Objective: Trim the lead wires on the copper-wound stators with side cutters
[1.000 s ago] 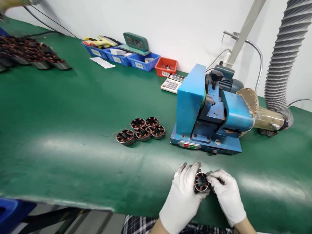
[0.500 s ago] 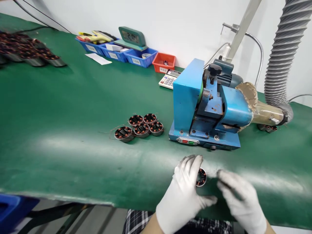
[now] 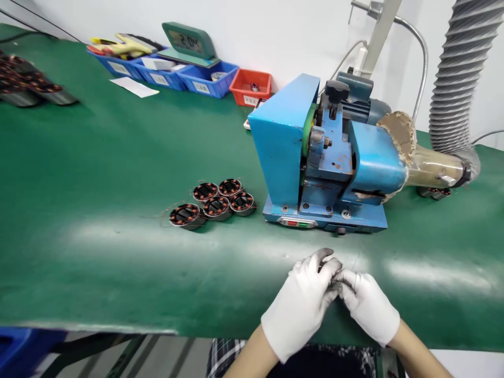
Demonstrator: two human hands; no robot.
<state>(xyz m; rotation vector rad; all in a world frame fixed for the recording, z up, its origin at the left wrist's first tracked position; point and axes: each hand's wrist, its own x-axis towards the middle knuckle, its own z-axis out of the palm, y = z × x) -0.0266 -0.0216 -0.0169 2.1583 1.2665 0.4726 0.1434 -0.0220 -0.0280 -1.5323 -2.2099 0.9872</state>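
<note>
In white gloves with greyed fingertips, my left hand (image 3: 307, 296) is closed round a ring-shaped motor stator, now almost wholly covered by the fingers. My right hand (image 3: 366, 296) meets it from the right, its fingers pinched together against the left fingertips; what they pinch is hidden. Both hands are over the front of the green bench, below a blue belt-driven machine (image 3: 281, 152). Several wound motor stators (image 3: 217, 208) with copper coils and thin loose wires stand grouped left of the machine.
More stators (image 3: 23, 86) are heaped at the far left. Along the wall stand blue bins (image 3: 208, 81), a red bin (image 3: 251, 86) and a digital clock (image 3: 189, 41). A grey ribbed hose (image 3: 452, 79) runs to the machine's right end, with a few stators (image 3: 433, 193) beneath.
My right hand has come left and closed in against my left hand. The left fingers have curled over the stator, hiding its ring face. The view has shifted slightly to the right.
</note>
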